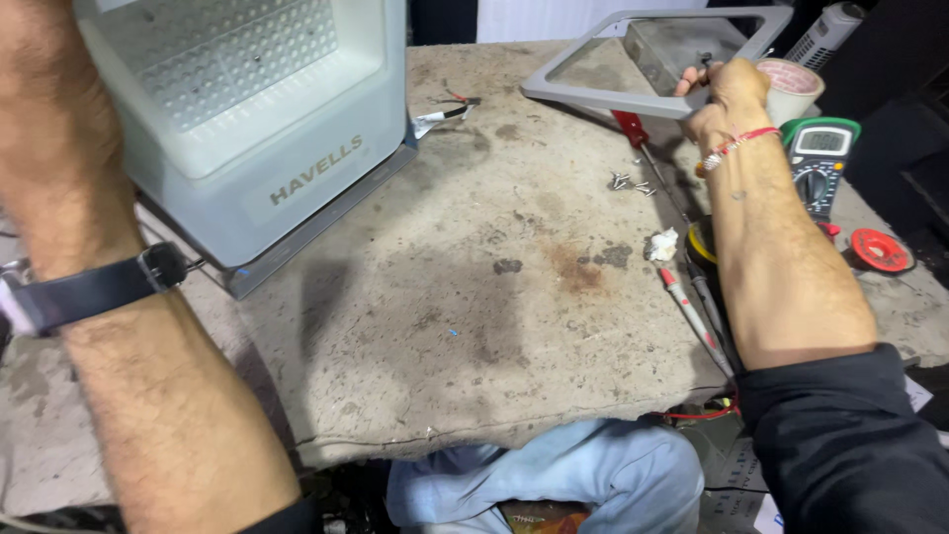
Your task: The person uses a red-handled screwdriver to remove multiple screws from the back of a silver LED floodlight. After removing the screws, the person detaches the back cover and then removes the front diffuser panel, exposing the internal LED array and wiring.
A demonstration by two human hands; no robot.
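Bracing close to the lens, the left hand [44, 119] is pressing against the side of the tilted white appliance [257, 109] at the left of the worn table [474, 297]; whether its fingers are curled around anything cannot be told. Loose screws [629, 182] are lying mid-table beside a red-handled screwdriver [643, 148]. Further right, the right hand [727, 94] is pinching the near edge of the grey rectangular frame [643, 59], fingers closed on it, holding it tilted off the tabletop. Keeping that frame level and the appliance steady looks wise.
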